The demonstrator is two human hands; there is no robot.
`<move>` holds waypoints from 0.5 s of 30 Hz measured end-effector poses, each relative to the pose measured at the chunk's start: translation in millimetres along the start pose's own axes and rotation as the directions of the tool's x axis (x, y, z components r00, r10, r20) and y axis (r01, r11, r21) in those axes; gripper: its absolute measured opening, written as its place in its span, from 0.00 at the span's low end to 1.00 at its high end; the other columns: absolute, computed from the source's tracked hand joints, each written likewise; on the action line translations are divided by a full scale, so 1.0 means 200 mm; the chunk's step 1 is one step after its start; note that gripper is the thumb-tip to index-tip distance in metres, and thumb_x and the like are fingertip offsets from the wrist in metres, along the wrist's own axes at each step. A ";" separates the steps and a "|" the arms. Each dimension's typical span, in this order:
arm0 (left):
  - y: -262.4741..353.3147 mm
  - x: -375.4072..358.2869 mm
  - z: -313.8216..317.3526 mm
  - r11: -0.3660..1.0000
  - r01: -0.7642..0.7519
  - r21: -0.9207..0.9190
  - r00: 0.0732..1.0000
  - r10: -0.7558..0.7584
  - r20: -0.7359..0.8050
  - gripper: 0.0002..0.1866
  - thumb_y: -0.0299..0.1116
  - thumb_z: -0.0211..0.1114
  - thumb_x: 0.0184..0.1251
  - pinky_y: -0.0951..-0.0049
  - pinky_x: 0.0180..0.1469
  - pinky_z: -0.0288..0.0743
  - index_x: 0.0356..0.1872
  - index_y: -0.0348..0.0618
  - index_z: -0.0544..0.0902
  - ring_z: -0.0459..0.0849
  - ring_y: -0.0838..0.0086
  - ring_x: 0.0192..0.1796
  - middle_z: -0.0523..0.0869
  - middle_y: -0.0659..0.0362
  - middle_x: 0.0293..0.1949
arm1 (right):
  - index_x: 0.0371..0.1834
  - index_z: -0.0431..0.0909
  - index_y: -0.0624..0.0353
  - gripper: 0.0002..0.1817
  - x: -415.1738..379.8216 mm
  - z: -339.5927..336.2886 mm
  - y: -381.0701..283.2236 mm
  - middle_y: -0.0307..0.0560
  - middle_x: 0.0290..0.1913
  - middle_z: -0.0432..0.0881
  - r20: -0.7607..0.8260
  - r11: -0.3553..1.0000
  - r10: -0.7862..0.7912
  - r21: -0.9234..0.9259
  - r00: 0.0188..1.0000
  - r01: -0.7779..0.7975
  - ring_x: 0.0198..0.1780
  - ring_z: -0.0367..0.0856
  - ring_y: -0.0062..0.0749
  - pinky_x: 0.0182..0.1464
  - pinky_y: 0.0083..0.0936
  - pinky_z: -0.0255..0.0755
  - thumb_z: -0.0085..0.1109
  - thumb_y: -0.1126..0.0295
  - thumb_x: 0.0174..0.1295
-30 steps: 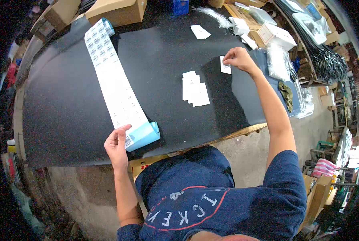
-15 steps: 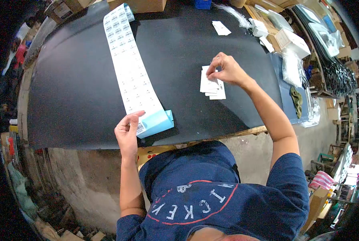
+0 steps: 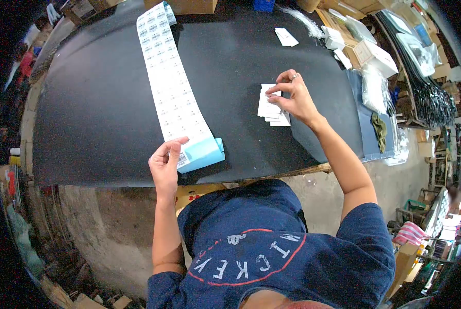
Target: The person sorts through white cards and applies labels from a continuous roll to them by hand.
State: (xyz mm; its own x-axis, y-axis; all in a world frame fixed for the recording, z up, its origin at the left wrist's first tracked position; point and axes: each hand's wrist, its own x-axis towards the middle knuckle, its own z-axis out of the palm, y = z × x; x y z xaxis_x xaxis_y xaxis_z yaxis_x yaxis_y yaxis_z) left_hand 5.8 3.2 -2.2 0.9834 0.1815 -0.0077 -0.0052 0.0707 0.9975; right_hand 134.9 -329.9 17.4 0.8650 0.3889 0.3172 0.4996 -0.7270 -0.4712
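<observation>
A long strip of barcode labels runs down the black tabletop, its near end curled over to show the light blue backing. My left hand pinches that near end between thumb and fingers. Over a small loose stack of white cards hovers my right hand, thumb and fingers apart, fingertips overlapping the stack's upper part in this view. The cards lie slightly fanned, one on another. Farther back lies another small group of white cards.
The black table has cardboard boxes at its far edge. White boxes, a clear plastic bag and an olive cloth sit along the right side. Thin clear strips lie at the back right.
My right hand's fingers have spread from a pinch over the card stack. The left hand keeps its grip on the label strip. The view has shifted slightly.
</observation>
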 end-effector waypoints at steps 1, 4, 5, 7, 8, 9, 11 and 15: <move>0.01 0.00 0.01 1.000 0.000 0.001 1.000 0.000 -0.005 0.17 0.43 0.62 0.68 0.85 0.34 0.69 0.40 0.35 0.85 0.76 0.87 0.32 0.86 0.62 0.34 | 0.36 0.87 0.49 0.13 -0.01 0.00 -0.01 0.43 0.42 0.71 -0.003 1.000 -0.003 0.000 1.000 0.003 0.47 0.69 0.36 0.52 0.30 0.65 0.72 0.66 0.44; 0.00 0.01 0.02 1.000 -0.007 0.001 1.000 0.007 -0.007 0.17 0.42 0.62 0.68 0.85 0.35 0.70 0.41 0.34 0.85 0.77 0.86 0.33 0.85 0.62 0.34 | 0.46 0.85 0.48 0.21 -0.02 0.01 -0.01 0.44 0.44 0.71 -0.049 0.999 0.037 -0.007 0.998 -0.038 0.48 0.69 0.37 0.54 0.31 0.65 0.72 0.65 0.44; -0.01 0.01 0.02 1.000 -0.011 0.002 1.000 0.011 -0.006 0.17 0.42 0.63 0.68 0.84 0.36 0.70 0.41 0.34 0.85 0.77 0.85 0.34 0.85 0.62 0.35 | 0.50 0.83 0.48 0.23 -0.03 0.02 -0.01 0.44 0.46 0.72 -0.080 0.999 0.046 -0.012 0.996 -0.047 0.50 0.69 0.37 0.55 0.31 0.64 0.71 0.66 0.46; -0.02 0.02 0.02 1.000 -0.011 -0.012 1.000 0.011 0.001 0.17 0.41 0.63 0.67 0.84 0.37 0.70 0.41 0.34 0.85 0.77 0.85 0.34 0.85 0.62 0.35 | 0.53 0.81 0.48 0.26 -0.05 0.03 0.00 0.45 0.49 0.73 -0.115 0.998 0.052 -0.015 0.992 -0.054 0.51 0.69 0.37 0.56 0.32 0.64 0.70 0.67 0.47; -0.02 0.02 0.02 1.000 -0.011 -0.026 1.000 0.011 0.007 0.17 0.41 0.64 0.67 0.84 0.37 0.70 0.42 0.34 0.85 0.77 0.85 0.35 0.85 0.62 0.36 | 0.57 0.78 0.50 0.27 -0.06 0.03 0.01 0.45 0.55 0.72 -0.064 0.999 0.024 -0.036 0.998 -0.026 0.56 0.68 0.39 0.59 0.33 0.62 0.68 0.68 0.50; -0.02 0.02 0.01 1.000 -0.015 -0.023 1.000 0.015 0.002 0.17 0.41 0.64 0.67 0.84 0.37 0.70 0.42 0.34 0.85 0.77 0.85 0.35 0.85 0.62 0.36 | 0.61 0.75 0.51 0.28 -0.07 0.03 0.00 0.46 0.61 0.70 -0.011 0.999 -0.005 -0.054 1.000 0.004 0.60 0.67 0.41 0.63 0.34 0.61 0.65 0.69 0.53; -0.02 0.01 0.00 1.000 0.005 -0.015 1.000 -0.004 0.028 0.16 0.40 0.65 0.66 0.85 0.38 0.70 0.43 0.34 0.85 0.77 0.85 0.35 0.85 0.61 0.37 | 0.64 0.70 0.50 0.28 -0.06 -0.01 -0.02 0.43 0.66 0.66 0.026 0.989 -0.112 -0.097 0.993 0.114 0.65 0.63 0.43 0.65 0.37 0.58 0.61 0.68 0.57; 0.00 0.01 0.02 1.000 0.021 -0.012 0.999 -0.020 0.031 0.16 0.39 0.65 0.66 0.85 0.37 0.70 0.44 0.34 0.84 0.77 0.85 0.35 0.85 0.61 0.37 | 0.74 0.53 0.45 0.32 -0.04 -0.18 -0.05 0.34 0.76 0.52 0.339 0.907 -0.250 -0.246 0.907 0.342 0.76 0.44 0.42 0.75 0.44 0.39 0.48 0.58 0.66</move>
State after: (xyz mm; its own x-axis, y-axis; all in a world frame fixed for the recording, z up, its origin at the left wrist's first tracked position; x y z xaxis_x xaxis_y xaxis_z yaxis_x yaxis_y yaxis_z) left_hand 8.5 0.3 -1.5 0.9885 0.1491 -0.0257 0.0129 0.0858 0.9962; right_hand 121.1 -346.7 48.9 0.6756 0.7263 0.1270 0.7373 -0.6655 -0.1164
